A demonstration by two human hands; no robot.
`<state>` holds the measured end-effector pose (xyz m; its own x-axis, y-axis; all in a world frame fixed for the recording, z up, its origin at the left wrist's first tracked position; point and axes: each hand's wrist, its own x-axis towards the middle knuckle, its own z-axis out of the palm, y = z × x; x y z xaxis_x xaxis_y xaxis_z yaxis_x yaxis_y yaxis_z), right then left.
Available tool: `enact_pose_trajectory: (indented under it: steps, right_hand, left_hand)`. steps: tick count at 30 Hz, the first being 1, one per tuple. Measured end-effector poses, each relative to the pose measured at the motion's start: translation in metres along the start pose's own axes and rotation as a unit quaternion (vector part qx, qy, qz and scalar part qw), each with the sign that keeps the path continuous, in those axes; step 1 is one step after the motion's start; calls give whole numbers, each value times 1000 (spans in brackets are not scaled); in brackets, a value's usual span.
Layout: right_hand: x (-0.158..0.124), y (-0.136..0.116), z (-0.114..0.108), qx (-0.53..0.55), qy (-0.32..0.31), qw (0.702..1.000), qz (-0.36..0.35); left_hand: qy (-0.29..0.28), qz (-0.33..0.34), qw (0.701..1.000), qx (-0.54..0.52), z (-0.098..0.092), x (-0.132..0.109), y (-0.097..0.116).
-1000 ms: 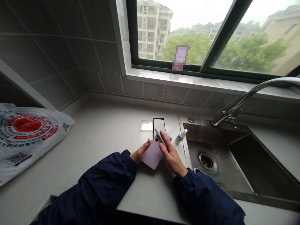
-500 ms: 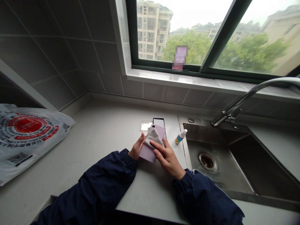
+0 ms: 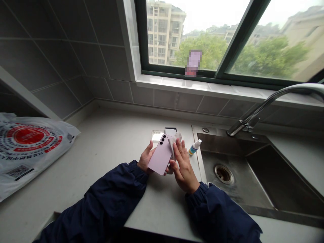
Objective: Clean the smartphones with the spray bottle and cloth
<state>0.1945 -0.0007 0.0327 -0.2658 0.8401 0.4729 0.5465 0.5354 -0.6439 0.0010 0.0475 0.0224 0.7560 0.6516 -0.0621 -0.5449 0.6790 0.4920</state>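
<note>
Over the counter, my left hand [image 3: 146, 158] grips a light purple smartphone [image 3: 159, 158], its back with several camera lenses facing up. A pale cloth [image 3: 173, 143] is in my right hand [image 3: 184, 167], pressed under the fingers along the phone's upper right edge. Behind the phone lie a clear phone case [image 3: 157, 135] and a dark-edged flat thing with a white face [image 3: 170, 130], mostly covered by the phone and cloth. A small white spray bottle [image 3: 194, 147] with a blue and yellow label stands to the right of my right hand.
At the right a steel sink [image 3: 243, 210] with a curved faucet [image 3: 263, 104] is set into the counter [image 3: 111, 141]. A white plastic bag [image 3: 32, 148] with red print lies at the far left. The window sill [image 3: 177, 84] runs along the back.
The cloth has moved off the middle of the phone's back to its upper right edge, with my right hand. The camera lenses and most of the back now show.
</note>
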Motion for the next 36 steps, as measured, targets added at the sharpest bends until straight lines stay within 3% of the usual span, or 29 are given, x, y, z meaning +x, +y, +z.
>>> enact_pose_trajectory:
  steps: [5, 10, 14, 26, 36]
  right_hand:
    - [-1, 0, 1, 14, -21, 1000, 3]
    - [-5, -7, 4, 45, -59, 997, 1]
    - [-7, -12, 5, 53, -72, 996, -3]
    - [-8, -13, 8, -9, -62, 992, -109]
    - [-9, -7, 14, -24, -22, 987, -156]
  left_hand:
    - [5, 2, 1000, 15, 5, 1, -2]
    - [79, 72, 994, 13, 14, 3, -3]
    - [115, 82, 990, 6, 17, 4, -2]
    - [176, 160, 971, -13, 25, 6, 3]
    - [148, 187, 971, 0, 18, 8, 1]
